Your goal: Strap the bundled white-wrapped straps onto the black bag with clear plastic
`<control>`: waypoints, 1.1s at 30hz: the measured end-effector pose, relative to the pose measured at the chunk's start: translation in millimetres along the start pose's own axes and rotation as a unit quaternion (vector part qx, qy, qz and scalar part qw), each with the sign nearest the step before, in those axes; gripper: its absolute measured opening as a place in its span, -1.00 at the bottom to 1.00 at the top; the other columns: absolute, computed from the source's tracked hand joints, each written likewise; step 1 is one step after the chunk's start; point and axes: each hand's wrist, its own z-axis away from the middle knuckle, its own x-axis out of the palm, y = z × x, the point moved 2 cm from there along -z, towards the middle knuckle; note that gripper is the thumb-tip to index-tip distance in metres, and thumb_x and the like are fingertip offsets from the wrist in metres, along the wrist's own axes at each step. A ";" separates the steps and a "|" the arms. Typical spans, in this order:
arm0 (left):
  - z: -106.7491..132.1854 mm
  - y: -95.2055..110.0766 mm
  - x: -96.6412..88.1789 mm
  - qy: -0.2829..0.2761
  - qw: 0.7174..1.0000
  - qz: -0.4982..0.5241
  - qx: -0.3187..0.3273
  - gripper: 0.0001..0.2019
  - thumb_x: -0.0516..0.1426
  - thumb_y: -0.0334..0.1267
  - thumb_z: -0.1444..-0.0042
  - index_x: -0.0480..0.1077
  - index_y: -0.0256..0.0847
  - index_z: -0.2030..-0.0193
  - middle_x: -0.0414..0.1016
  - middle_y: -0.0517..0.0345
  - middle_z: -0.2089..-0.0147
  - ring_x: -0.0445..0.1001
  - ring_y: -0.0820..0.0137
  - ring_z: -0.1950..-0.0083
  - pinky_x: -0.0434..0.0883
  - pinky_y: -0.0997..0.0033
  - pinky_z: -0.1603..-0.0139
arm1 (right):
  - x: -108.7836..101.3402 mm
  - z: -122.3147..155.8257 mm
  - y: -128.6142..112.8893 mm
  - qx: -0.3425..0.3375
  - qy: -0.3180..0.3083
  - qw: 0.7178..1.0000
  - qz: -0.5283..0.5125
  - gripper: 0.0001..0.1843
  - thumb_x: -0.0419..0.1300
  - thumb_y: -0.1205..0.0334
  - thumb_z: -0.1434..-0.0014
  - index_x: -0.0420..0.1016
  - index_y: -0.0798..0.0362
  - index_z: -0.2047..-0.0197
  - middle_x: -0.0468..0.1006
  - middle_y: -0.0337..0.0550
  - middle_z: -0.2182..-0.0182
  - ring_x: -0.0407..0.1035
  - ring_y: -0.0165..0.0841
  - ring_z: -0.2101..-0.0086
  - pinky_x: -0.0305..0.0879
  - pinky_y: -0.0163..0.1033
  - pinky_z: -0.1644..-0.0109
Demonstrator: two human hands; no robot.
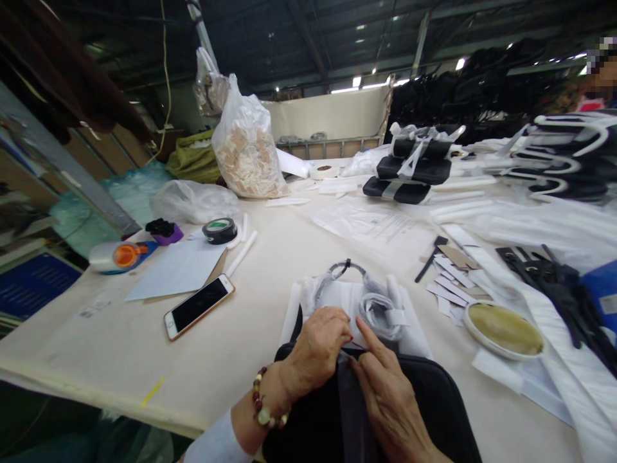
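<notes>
A black padded bag [443, 399] lies right in front of me, with a dark grey strip [354, 411] running down its middle. My left hand [315, 344], a bead bracelet at its wrist, is closed at the strip's far end, its fingertips pinched together there. Beside it, my right hand [390, 392] rests on the bag with the index finger stretched out and the thumb along the strip's edge. Just beyond both hands is a coiled strap [380, 313] in clear wrap, next to a plastic-wrapped handle [324, 286].
To the left are a phone [200, 307], a pale sheet [180, 270] and a black tape roll [220, 231]. Paper tags [448, 286] and an oval dish [504, 329] lie right. Stacked black bags [409, 170] and a scrap-filled plastic sack [250, 151] stand farther back.
</notes>
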 end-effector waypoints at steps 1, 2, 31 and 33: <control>0.0 -0.1 0.1 0.000 1.000 0.003 -0.001 -0.81 -0.06 -0.45 -0.22 0.29 -0.25 0.38 0.43 0.06 0.32 0.41 0.38 0.17 0.41 0.32 0.11 | 0.2 -1.7 1.4 0.002 -0.019 1.000 -0.014 -0.80 0.01 0.40 -0.23 0.32 0.06 0.42 0.28 0.06 -0.17 0.31 -0.26 -0.06 0.40 -0.18 -0.03; -0.1 -0.5 0.4 0.000 1.000 0.006 -0.001 -0.81 -0.06 -0.45 -0.22 0.29 -0.25 0.38 0.43 0.07 0.33 0.40 0.38 0.18 0.41 0.32 0.12 | 0.6 -3.0 2.5 0.003 -0.033 0.999 -0.026 -0.81 -0.01 0.40 -0.23 0.34 0.07 0.39 0.29 0.09 -0.17 0.28 -0.26 -0.09 0.38 -0.17 -0.06; -5.6 7.9 7.3 -0.046 0.989 -0.141 0.011 -0.80 -0.08 -0.52 -0.15 0.33 -0.26 0.23 0.43 0.07 0.23 0.37 0.31 0.15 0.33 0.28 0.16 | -9.8 -2.9 -2.6 -0.005 0.022 0.995 -0.100 -0.82 -0.03 0.47 -0.21 0.30 0.07 0.35 0.45 0.08 0.02 0.32 -0.38 -0.05 0.24 -0.38 -0.14; -6.9 10.0 10.3 -0.061 0.979 -0.193 0.019 -0.81 -0.10 -0.48 -0.21 0.30 -0.26 0.31 0.40 0.09 0.28 0.35 0.31 0.20 0.31 0.28 0.22 | -9.1 -2.1 -2.1 -0.004 0.021 0.995 -0.098 -0.82 -0.03 0.47 -0.21 0.30 0.07 0.36 0.46 0.08 0.03 0.32 -0.38 -0.05 0.25 -0.38 -0.13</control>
